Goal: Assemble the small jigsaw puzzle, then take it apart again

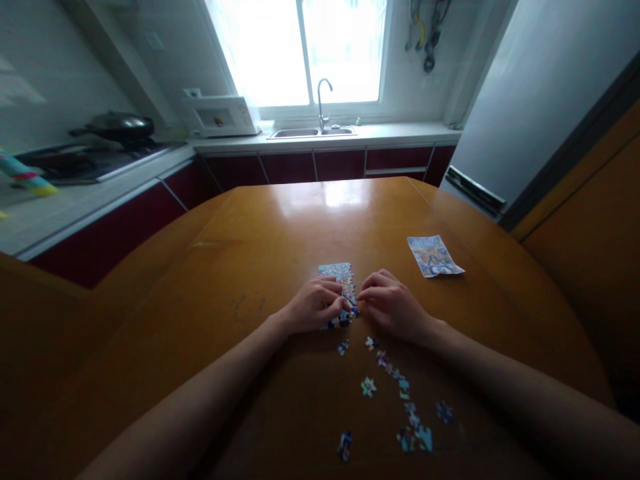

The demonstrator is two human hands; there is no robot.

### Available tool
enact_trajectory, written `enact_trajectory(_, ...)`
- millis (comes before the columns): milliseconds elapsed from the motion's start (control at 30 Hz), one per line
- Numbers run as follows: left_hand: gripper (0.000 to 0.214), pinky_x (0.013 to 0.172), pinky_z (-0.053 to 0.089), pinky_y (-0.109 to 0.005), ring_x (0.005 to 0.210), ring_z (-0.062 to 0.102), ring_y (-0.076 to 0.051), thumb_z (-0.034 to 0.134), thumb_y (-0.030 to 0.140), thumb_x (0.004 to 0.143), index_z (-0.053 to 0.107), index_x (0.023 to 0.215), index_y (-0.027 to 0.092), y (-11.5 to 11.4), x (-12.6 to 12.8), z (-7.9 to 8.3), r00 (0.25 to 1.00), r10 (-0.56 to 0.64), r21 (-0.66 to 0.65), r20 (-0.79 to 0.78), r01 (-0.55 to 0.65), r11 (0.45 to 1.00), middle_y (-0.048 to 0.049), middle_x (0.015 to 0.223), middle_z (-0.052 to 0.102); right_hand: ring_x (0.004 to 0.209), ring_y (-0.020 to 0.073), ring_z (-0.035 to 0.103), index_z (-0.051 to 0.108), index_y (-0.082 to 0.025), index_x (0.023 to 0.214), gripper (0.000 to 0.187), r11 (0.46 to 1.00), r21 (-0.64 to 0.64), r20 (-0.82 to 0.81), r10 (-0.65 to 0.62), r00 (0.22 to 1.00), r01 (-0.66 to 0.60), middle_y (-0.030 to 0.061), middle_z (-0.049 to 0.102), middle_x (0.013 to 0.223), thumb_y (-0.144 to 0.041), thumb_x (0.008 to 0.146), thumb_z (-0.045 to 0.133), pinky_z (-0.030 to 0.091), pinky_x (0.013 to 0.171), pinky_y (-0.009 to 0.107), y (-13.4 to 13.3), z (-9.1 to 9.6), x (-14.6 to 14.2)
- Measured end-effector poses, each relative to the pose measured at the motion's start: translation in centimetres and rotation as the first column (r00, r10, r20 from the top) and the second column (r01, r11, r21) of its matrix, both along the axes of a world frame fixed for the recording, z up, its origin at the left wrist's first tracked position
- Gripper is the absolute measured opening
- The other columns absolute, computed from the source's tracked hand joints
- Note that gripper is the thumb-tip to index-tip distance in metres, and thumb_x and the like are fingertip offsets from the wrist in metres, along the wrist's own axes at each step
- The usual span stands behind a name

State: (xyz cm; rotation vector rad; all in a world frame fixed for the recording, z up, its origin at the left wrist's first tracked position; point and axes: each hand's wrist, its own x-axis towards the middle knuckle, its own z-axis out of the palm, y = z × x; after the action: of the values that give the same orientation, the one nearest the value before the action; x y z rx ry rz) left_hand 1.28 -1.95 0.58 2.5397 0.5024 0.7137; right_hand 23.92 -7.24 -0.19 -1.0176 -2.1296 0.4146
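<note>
A partly assembled jigsaw puzzle (336, 269) lies flat on the wooden table, its right edge notched. Over its left and middle part rests my left hand (317, 305), fingers curled and thumb pressed down on it. My right hand (393, 305) is closed at the right edge, its thumb and fingertips pinching a small jigsaw piece that the fingers mostly hide. Loose pieces lie nearer to me: one piece (343, 347) just below the puzzle, another (369, 387) farther down, a small cluster (416, 438) and a dark piece (345, 445) close to the front.
A printed picture sheet (435, 257) lies on the round wooden table (240, 247), to the right beyond my right hand. Behind the table are a counter with a sink (313, 133), a microwave (223, 116) and a pan (117, 125) on the stove. A fridge (540, 100) stands at right.
</note>
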Motion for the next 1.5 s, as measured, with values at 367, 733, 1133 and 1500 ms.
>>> enact_trajectory(367, 0.04, 0.067, 0.042, -0.03, 0.064, 0.049, -0.014, 0.043, 0.021, 0.094, 0.072, 0.066, 0.019, 0.07, -0.09, -0.14, 1.0, -0.015, -0.027, 0.027, 0.016, 1.0, -0.0012, 0.058, 0.056, 0.092, 0.0201, 0.053, 0.075, -0.024, 0.08, 0.027, 0.997, -0.007, 0.09, 0.074, 0.993, -0.074, 0.0047, 0.064, 0.092, -0.002, 0.08, 0.06, 0.047, 0.08, 0.034, -0.23, -0.23, -0.06)
enact_trajectory(733, 0.039, 0.071, 0.044, -0.03, 0.067, 0.052, -0.014, 0.043, 0.023, 0.095, 0.075, 0.075, 0.02, 0.13, -0.17, -0.39, 1.0, -0.007, -0.054, 0.02, 0.008, 0.999, -0.0021, 0.063, 0.06, 0.09, 0.019, 0.055, 0.075, -0.023, 0.078, 0.031, 0.997, -0.053, 0.017, 0.066, 0.998, -0.065, 0.0039, 0.065, 0.089, 0.002, 0.078, 0.058, 0.047, 0.081, 0.033, -0.08, -0.39, -0.12)
enact_trajectory(1133, 0.035, 0.072, 0.042, -0.029, 0.067, 0.053, -0.014, 0.045, 0.021, 0.095, 0.077, 0.078, 0.021, 0.16, -0.13, -0.23, 1.0, 0.023, -0.008, -0.017, -0.023, 1.0, -0.0007, 0.064, 0.06, 0.088, 0.0193, 0.053, 0.075, -0.023, 0.08, 0.03, 0.997, -0.065, 0.037, 0.042, 0.998, -0.04, 0.0043, 0.064, 0.087, 0.001, 0.08, 0.058, 0.047, 0.079, 0.033, -0.22, -0.32, -0.21)
enact_trajectory(1500, 0.039, 0.075, 0.042, -0.029, 0.07, 0.053, -0.014, 0.043, 0.024, 0.097, 0.076, 0.078, 0.019, 0.04, -0.1, 0.0, 0.999, -0.037, -0.047, -0.009, 0.036, 0.998, -0.0022, 0.067, 0.061, 0.09, 0.0193, 0.052, 0.075, -0.023, 0.083, 0.031, 0.994, -0.095, 0.079, 0.052, 0.996, -0.045, 0.0046, 0.063, 0.088, 0.002, 0.08, 0.057, 0.046, 0.082, 0.032, -0.03, -0.37, -0.01)
